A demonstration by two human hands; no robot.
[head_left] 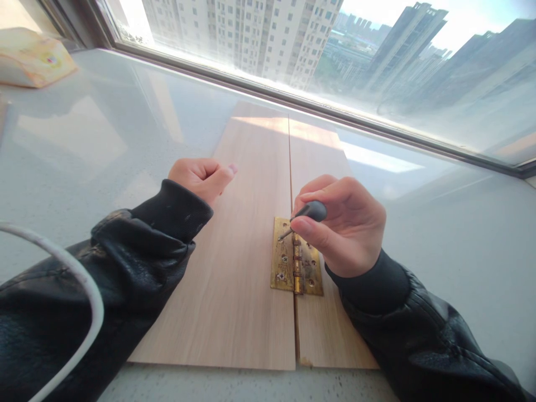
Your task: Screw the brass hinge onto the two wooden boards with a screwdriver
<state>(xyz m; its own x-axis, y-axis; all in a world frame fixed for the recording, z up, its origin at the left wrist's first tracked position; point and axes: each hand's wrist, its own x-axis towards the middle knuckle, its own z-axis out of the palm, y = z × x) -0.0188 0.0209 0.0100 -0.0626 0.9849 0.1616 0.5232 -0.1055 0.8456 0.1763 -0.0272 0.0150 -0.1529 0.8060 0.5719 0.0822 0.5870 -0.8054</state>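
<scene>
A small screwdriver [312,212] with a dark rounded handle is pinched between the thumb and fingers of my right hand [352,223]. Its thin shaft slants down to the left, the tip at an upper hole in the left leaf of a worn brass hinge [297,259]. Cross-head screws sit lower in that leaf; holes show in the right leaf, partly behind my hand. The hinge lies flat across the seam of two pale wooden boards, a wide left board [238,279] and a narrower right board [320,335]. Over the left board's edge, my left hand [201,176] is closed in a fist, its inside hidden.
The boards lie on a glossy white speckled countertop [146,131]. Behind them runs a window frame [259,92], with tall buildings outside. A white cable [90,290] loops across my left sleeve. A yellowish-white object [36,58] stands at the far left.
</scene>
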